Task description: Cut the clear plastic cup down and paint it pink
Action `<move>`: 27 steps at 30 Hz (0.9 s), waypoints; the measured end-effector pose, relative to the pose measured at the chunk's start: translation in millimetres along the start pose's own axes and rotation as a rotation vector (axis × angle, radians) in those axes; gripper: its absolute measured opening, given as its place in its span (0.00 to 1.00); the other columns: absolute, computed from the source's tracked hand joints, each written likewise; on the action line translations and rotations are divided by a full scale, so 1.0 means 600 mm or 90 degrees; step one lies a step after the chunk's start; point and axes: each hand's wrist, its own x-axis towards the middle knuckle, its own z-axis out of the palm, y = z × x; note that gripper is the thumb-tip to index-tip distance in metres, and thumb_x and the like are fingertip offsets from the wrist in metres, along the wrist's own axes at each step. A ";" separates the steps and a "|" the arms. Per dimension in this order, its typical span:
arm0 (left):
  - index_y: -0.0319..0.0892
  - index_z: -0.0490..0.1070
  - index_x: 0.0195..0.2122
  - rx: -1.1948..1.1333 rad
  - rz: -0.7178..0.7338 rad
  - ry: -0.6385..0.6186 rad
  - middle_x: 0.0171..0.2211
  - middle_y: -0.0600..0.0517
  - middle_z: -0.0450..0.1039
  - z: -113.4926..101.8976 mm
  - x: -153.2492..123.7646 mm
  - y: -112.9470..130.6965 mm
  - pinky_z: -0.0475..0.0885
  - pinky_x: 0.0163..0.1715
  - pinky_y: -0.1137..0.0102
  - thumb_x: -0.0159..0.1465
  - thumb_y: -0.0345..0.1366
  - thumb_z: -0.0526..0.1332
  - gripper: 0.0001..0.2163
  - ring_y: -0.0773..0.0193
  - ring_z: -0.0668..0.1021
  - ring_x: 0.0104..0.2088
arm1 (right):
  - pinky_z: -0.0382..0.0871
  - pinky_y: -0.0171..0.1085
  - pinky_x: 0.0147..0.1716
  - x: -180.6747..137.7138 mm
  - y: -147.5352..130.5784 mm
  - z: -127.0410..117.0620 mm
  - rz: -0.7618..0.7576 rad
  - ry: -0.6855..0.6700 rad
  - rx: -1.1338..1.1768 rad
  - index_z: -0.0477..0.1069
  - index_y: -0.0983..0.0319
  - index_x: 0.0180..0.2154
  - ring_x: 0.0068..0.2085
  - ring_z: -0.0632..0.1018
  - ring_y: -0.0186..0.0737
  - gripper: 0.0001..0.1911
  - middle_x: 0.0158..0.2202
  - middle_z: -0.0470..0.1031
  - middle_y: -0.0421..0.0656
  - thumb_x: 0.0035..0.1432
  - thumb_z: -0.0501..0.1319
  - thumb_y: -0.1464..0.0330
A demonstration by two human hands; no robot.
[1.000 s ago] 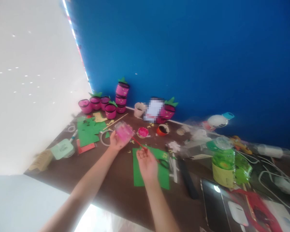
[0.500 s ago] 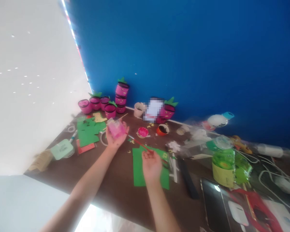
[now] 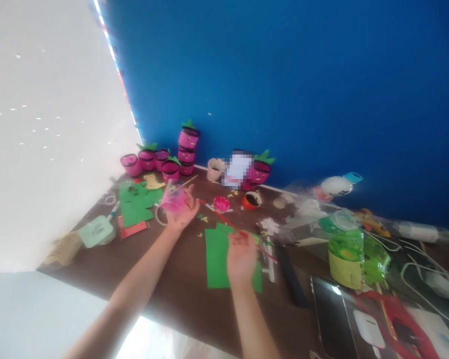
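My left hand (image 3: 184, 212) is wrapped round a clear plastic cup (image 3: 172, 197) that is partly coated in pink paint. In my right hand (image 3: 242, 254) is a thin red paintbrush (image 3: 226, 218), its tip pointing toward the cup but apart from it. Between and beyond the hands sits a small dish of pink paint (image 3: 221, 204). Under my right hand lies a green sheet (image 3: 216, 262), partly hidden by the hand. An orange-rimmed cup with dark contents (image 3: 251, 200) stands right of the paint.
Pink cups with black rims and green leaves (image 3: 187, 149) stand along the blue wall, some stacked. Green scraps (image 3: 134, 204) lie at left. On the right are a dark phone (image 3: 333, 319), a white earbud case (image 3: 368, 328), a cut green bottle (image 3: 346, 254) and cables.
The paintbrush has drawn back from the cup, my right hand moving slightly right. The cup has turned in my left hand and shows more of its clear side.
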 end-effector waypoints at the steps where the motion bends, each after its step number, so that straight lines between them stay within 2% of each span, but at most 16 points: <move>1: 0.46 0.56 0.58 0.003 0.002 -0.002 0.40 0.52 0.76 0.003 0.000 0.000 0.65 0.48 0.68 0.62 0.48 0.43 0.24 0.67 0.77 0.39 | 0.69 0.37 0.35 -0.001 -0.001 0.001 -0.013 -0.002 -0.007 0.67 0.61 0.27 0.28 0.73 0.31 0.06 0.23 0.71 0.35 0.51 0.58 0.64; 5: 0.42 0.53 0.59 -0.031 0.022 0.006 0.43 0.50 0.75 0.018 -0.001 0.000 0.67 0.45 0.73 0.61 0.53 0.44 0.29 0.68 0.77 0.41 | 0.68 0.36 0.32 -0.004 -0.003 0.006 -0.051 -0.013 -0.037 0.67 0.62 0.28 0.26 0.73 0.32 0.08 0.22 0.71 0.36 0.53 0.57 0.63; 10: 0.37 0.53 0.59 -0.060 0.074 0.052 0.44 0.44 0.73 0.025 0.001 -0.006 0.68 0.46 0.72 0.61 0.56 0.43 0.32 0.65 0.76 0.43 | 0.66 0.35 0.30 -0.006 -0.007 0.012 -0.095 -0.017 -0.089 0.67 0.62 0.27 0.25 0.73 0.32 0.10 0.21 0.70 0.37 0.53 0.56 0.62; 15: 0.34 0.58 0.55 -0.102 0.080 0.067 0.43 0.40 0.72 0.023 0.002 -0.013 0.68 0.48 0.68 0.59 0.59 0.44 0.34 0.60 0.74 0.47 | 0.66 0.36 0.28 -0.015 -0.011 0.016 -0.248 -0.029 -0.218 0.67 0.63 0.29 0.24 0.72 0.33 0.12 0.22 0.70 0.38 0.56 0.54 0.61; 20: 0.37 0.60 0.54 -0.077 0.047 0.095 0.40 0.43 0.73 0.022 0.001 -0.012 0.68 0.48 0.66 0.58 0.59 0.45 0.33 0.60 0.75 0.45 | 0.67 0.39 0.32 -0.034 -0.016 0.020 -0.417 -0.072 -0.283 0.65 0.62 0.30 0.26 0.74 0.36 0.11 0.23 0.72 0.39 0.60 0.51 0.63; 23: 0.38 0.61 0.52 -0.065 0.037 0.095 0.38 0.44 0.73 0.025 0.002 -0.012 0.69 0.46 0.65 0.58 0.58 0.47 0.31 0.60 0.75 0.43 | 0.68 0.43 0.35 -0.051 -0.022 0.024 -0.530 -0.126 -0.249 0.65 0.60 0.34 0.27 0.75 0.38 0.11 0.23 0.72 0.39 0.62 0.49 0.62; 27: 0.37 0.63 0.51 -0.042 0.038 0.092 0.38 0.44 0.73 0.027 0.003 -0.018 0.69 0.45 0.64 0.59 0.56 0.47 0.30 0.60 0.76 0.42 | 0.69 0.49 0.38 -0.069 -0.022 0.017 -0.577 -0.215 -0.272 0.65 0.59 0.38 0.29 0.76 0.40 0.10 0.26 0.74 0.41 0.62 0.48 0.65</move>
